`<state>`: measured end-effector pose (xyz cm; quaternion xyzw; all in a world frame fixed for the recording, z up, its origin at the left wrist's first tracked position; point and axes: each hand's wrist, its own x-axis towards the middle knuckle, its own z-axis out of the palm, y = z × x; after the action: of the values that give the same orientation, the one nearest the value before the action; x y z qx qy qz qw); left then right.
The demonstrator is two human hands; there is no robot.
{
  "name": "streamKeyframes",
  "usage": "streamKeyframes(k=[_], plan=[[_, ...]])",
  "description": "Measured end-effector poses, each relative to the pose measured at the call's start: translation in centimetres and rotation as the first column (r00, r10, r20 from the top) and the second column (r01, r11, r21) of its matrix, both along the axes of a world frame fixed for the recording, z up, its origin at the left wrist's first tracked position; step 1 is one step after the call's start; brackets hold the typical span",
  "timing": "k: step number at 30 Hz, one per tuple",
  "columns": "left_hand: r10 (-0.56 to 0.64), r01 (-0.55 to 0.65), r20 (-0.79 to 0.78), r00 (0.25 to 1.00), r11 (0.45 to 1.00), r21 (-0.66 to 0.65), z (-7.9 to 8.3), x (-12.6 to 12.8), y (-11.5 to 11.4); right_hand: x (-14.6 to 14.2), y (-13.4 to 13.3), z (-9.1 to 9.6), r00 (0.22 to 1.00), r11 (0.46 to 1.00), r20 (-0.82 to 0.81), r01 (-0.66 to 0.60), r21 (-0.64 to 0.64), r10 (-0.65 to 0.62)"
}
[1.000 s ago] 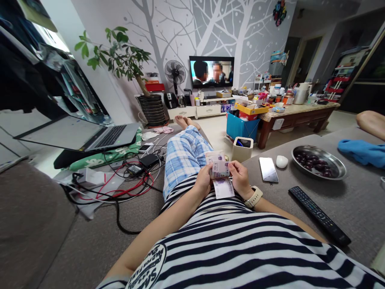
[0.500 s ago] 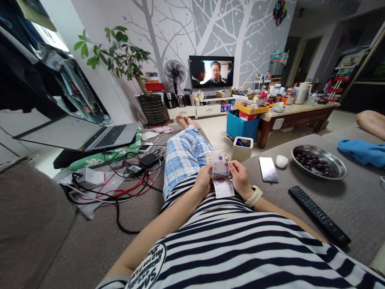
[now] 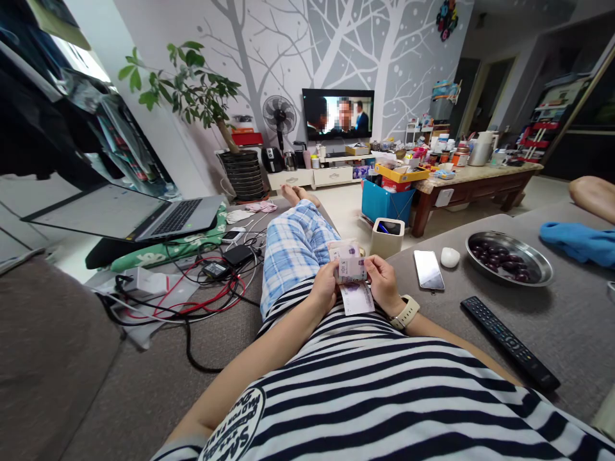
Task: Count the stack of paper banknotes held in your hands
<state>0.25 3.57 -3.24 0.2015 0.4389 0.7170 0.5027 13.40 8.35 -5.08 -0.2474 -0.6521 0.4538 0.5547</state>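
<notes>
Banknotes pinched between two hands over the lap

Laptop, hard and flat, is propped on a cushion at far left, beside tangled red and black cables. Over the plaid-trousered lap, a folded wad of banknotes is clasped by the left hand and the right hand, fingers closed on its two ends. Thin, limp and light, the paper is judged liable to slide apart; it is best pinched at the fold. A glossy phone and a steel fruit dish lie further right
</notes>
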Motion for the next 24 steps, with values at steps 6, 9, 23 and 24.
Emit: streamKeyframes(k=[6, 9, 23, 24], plan=[[0.0, -0.001, 0.054, 0.999, 1.0, 0.014, -0.1, 0.0, 0.1, -0.2, 0.3, -0.4, 0.999, 0.997, -0.025, -0.037, -0.069, 0.035], [-0.006, 0.006, 0.039, 0.999, 1.0, 0.009, -0.1, 0.0, 0.0, -0.2, 0.5, -0.4, 0.999, 0.998, -0.027, 0.034, -0.059, -0.035], [0.003, -0.005, 0.064, 0.998, 1.0, 0.017, -0.6, -0.2, 0.5, -0.4, 1.0, -0.8, 0.992, 0.993, 0.054, 0.116, -0.012, -0.115], [0.011, -0.012, 0.071, 0.997, 1.0, 0.017, -0.5, -0.1, 0.5, -0.4, 0.9, -0.8, 0.992, 0.993, 0.046, 0.115, -0.007, -0.114]])
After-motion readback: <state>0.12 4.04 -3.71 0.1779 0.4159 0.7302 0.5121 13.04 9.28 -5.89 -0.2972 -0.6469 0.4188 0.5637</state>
